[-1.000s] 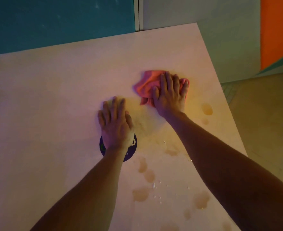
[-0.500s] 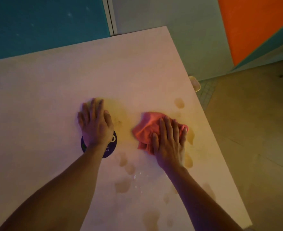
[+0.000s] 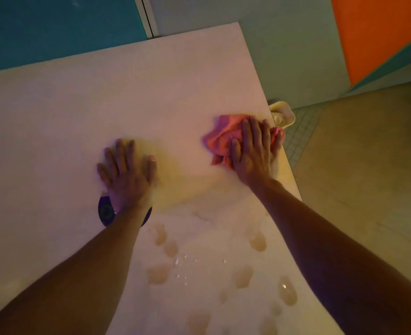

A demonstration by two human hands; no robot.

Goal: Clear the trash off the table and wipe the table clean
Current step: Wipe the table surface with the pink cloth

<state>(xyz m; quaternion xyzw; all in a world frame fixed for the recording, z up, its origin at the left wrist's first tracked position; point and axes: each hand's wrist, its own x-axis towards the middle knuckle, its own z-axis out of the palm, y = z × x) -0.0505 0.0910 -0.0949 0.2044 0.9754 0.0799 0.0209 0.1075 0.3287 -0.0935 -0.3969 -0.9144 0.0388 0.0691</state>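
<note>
My right hand (image 3: pixel 254 151) presses flat on a crumpled pink cloth (image 3: pixel 220 134) near the right edge of the pale table (image 3: pixel 103 105). Part of the cloth hangs over that edge. My left hand (image 3: pixel 127 172) lies flat on the table with fingers spread, its wrist over a dark round sticker (image 3: pixel 105 211). Several brownish wet blotches (image 3: pixel 257 243) and small water droplets (image 3: pixel 180 262) mark the near part of the table. A yellowish smear (image 3: pixel 187 184) stretches between my hands.
A pale yellow bin or container (image 3: pixel 284 112) sits on the floor just beyond the table's right edge. Tiled floor (image 3: pixel 368 189) lies to the right. Teal, grey and orange wall panels stand behind the table.
My right hand slid the cloth from the table's middle toward me, then out to the right edge. The blotch near that edge is no longer visible. My left hand stayed planted.
</note>
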